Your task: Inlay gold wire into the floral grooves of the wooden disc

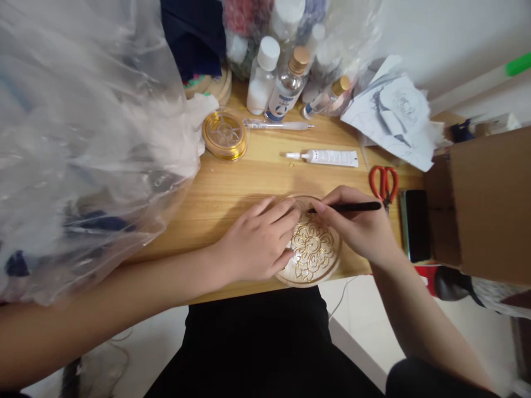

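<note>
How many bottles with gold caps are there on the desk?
2. The larger gold-capped bottle stands just right of a white-capped bottle; the smaller gold-capped bottle is farther right, near the papers. Others may be hidden behind.

- Single view from a camera worn on the person's head, looking forward and down.
- Near: the round, pale disc with a gold flower outline (312, 246) lies right of and below the middle.
- Light-brown wood-grain tabletop (257, 174) crosses the centre; black-clothed lap (257, 337) below, white wall (440, 33) upper right.
</note>
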The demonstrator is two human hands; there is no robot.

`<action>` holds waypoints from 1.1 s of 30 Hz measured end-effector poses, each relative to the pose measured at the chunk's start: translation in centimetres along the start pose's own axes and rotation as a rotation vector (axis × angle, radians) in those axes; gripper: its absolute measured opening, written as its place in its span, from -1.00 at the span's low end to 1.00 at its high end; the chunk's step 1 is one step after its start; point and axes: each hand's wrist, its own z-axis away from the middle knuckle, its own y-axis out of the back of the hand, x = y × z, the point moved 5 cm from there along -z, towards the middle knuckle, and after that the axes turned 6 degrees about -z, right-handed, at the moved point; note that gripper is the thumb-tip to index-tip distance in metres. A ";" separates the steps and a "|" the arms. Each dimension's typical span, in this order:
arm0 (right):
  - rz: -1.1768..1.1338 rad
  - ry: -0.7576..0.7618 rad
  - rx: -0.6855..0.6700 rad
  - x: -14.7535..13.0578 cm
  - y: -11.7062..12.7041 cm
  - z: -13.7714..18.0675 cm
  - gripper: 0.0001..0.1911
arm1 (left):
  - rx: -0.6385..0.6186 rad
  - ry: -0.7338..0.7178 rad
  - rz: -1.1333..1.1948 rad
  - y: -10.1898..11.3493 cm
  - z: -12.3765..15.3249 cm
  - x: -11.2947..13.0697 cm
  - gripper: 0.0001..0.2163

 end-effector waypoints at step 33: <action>-0.084 0.027 -1.074 1.0 -0.6 -7.0 -0.77 | -0.035 0.002 0.075 0.1 -0.5 -0.1 -0.60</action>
